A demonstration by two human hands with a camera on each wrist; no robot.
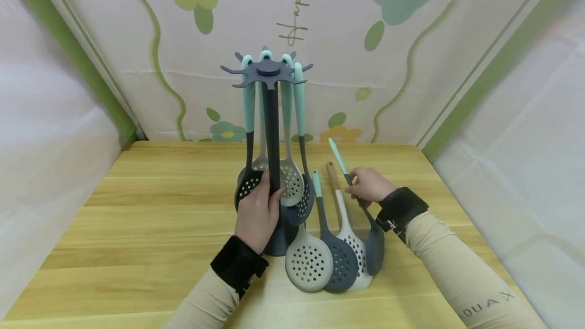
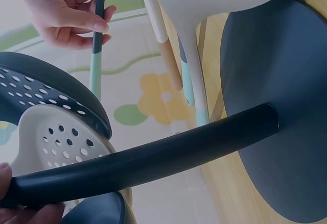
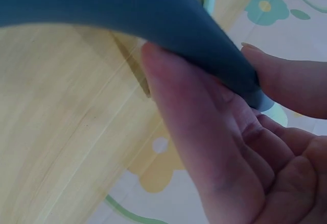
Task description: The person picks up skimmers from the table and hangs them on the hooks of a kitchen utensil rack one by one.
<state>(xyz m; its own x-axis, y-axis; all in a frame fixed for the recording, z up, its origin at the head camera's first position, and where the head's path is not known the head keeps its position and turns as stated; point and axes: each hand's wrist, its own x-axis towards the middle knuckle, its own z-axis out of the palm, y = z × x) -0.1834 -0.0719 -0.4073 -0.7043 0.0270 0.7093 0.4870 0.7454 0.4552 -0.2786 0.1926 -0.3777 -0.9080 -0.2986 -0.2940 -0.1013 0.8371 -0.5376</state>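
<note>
My left hand grips the dark upright pole of a utensil stand, low down among its hanging tools. Mint-handled skimmers hang from the hooked top, including a black one and a light grey one. At the right, my right hand pinches the shaft of a dark grey, mint-handled cooking utensil. Its broad head points down towards me and is seen nearly edge-on, so its exact kind is unclear. In the left wrist view the pole meets a wide dark base.
Side by side on the wooden table lie a light grey skimmer, a dark grey skimmer and a white slotted turner with a brown handle. A flowered cloth hangs behind; white cloth walls flank both sides.
</note>
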